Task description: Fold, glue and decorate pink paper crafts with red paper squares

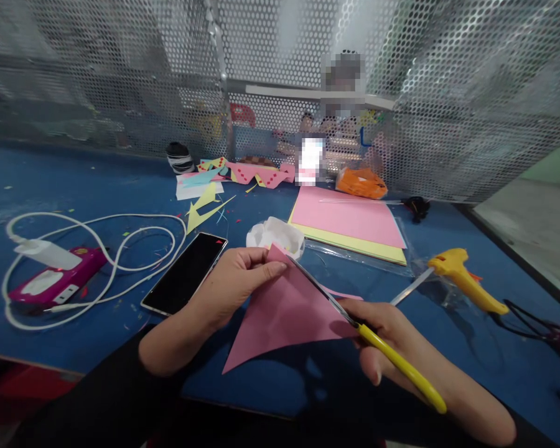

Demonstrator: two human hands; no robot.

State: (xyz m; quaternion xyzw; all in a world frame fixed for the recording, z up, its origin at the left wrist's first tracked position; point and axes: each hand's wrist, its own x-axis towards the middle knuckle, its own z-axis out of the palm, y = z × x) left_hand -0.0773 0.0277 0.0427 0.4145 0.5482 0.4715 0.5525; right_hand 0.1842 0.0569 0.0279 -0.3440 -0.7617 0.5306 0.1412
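My left hand (233,280) pinches the top corner of a pink paper piece (280,317), thumb on its front face. The paper hangs tilted above the blue table, its lower left point reaching toward me. In my right hand (392,330) are scissors with yellow handles (399,367). Their blades lie along the upper right edge of the pink paper, pointing up toward my left fingers. A narrow pink strip shows behind the blades. Just beyond the paper stands a crumpled white bowl-shaped thing (274,235).
A black phone (186,272), a white cable and a purple power strip (60,277) lie left. Pink and yellow sheets (350,218) are beyond my hands. A yellow glue gun (469,280) lies right. Yellow scraps (203,214) and a perforated metal screen (270,43) are farther back.
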